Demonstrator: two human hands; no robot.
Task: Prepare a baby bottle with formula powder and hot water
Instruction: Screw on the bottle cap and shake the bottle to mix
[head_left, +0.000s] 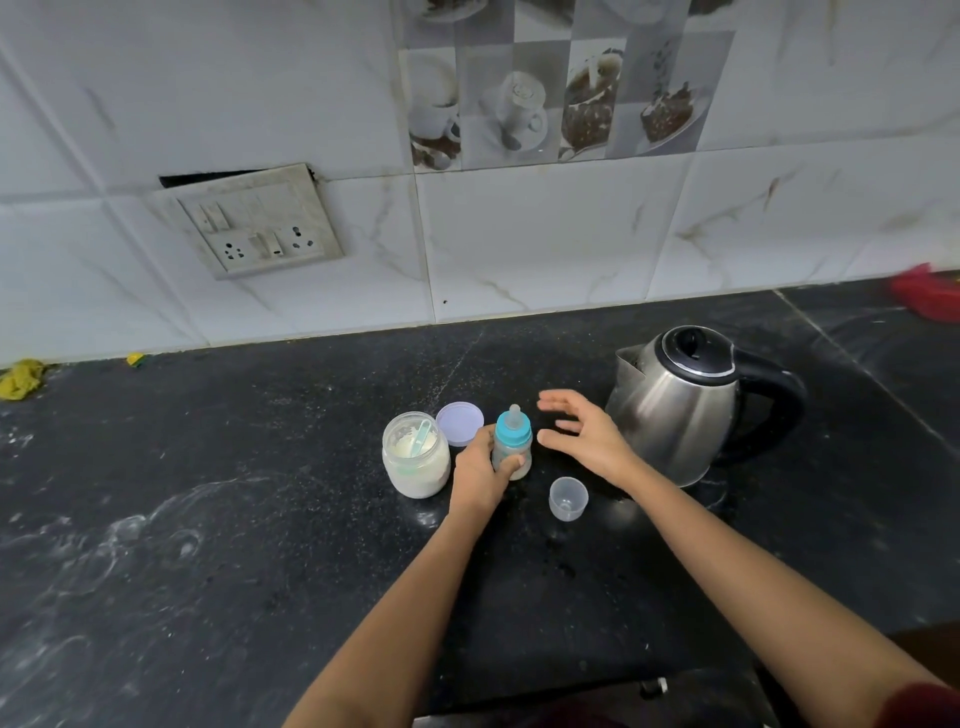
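dark red sleeve at lower right corner | left hand grips small clear baby bottle with blue collar, upright at frame centre on black speckled stone counter | right hand spread wide, empty, between bottle and steel electric kettle | open glass jar of white powder just left; lilac round lid behind; clear plastic cap below right hand

Bottle between jar and kettle

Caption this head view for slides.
Left hand grips a clear baby bottle with blue collar; open right hand hovers beside a steel kettle.
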